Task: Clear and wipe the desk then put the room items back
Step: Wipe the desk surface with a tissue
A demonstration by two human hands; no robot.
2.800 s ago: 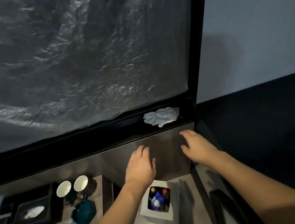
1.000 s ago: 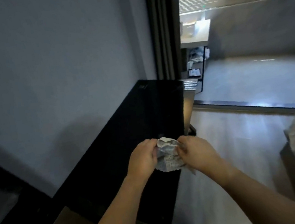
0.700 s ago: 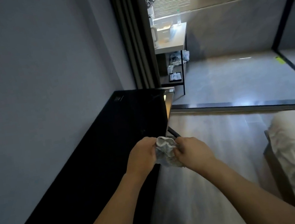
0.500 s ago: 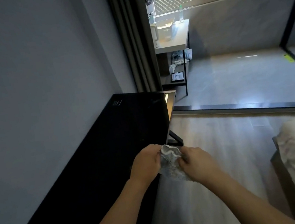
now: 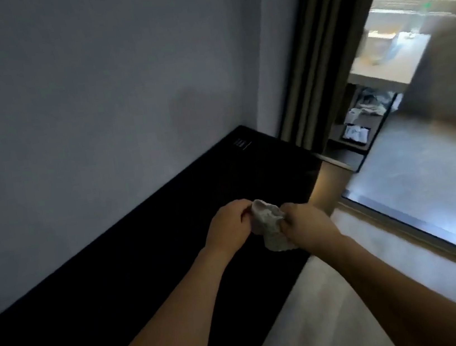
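Observation:
A crumpled white cloth (image 5: 269,225) hangs between both hands above the right part of the long black desk (image 5: 145,257). My left hand (image 5: 228,228) pinches the cloth's upper left edge. My right hand (image 5: 306,226) grips its right side with curled fingers. The cloth's lower end dangles just above the desk top. The desk surface runs along the grey wall (image 5: 92,89) and looks bare and dark.
A dark curtain (image 5: 318,51) hangs at the desk's far end. Beyond it a light side table (image 5: 379,69) holds small items, with shelves below. Pale floor (image 5: 339,289) lies right of the desk, and a glass partition rail (image 5: 422,233) crosses it.
Earlier the cloth lay on a ledge by the window with both hands free. Now both hands hold it, and my view has turned right and then down toward the black desk.

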